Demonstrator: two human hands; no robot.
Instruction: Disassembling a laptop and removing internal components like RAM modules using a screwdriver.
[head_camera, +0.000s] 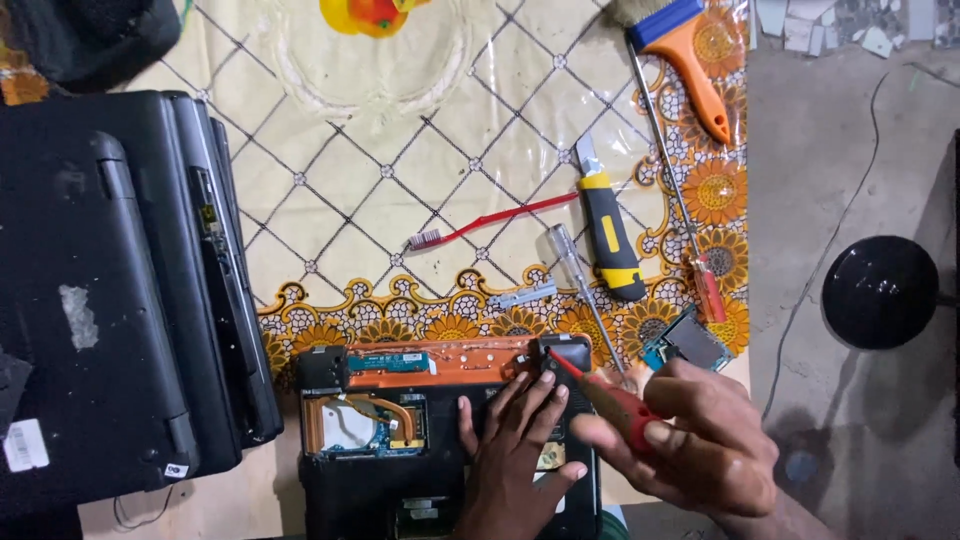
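An opened black laptop base with an orange circuit strip and copper heat pipe lies at the bottom centre. My left hand rests flat on it, fingers spread. My right hand grips a red-handled screwdriver, its tip touching the base's top right corner. Above lie a red toothbrush, a yellow and black utility knife, a clear-handled tester screwdriver and a long red-handled screwdriver.
A stack of closed black laptops fills the left side. An orange and blue brush lies at the top right. A small circuit board sits by my right hand. A black round stool stands on the concrete floor.
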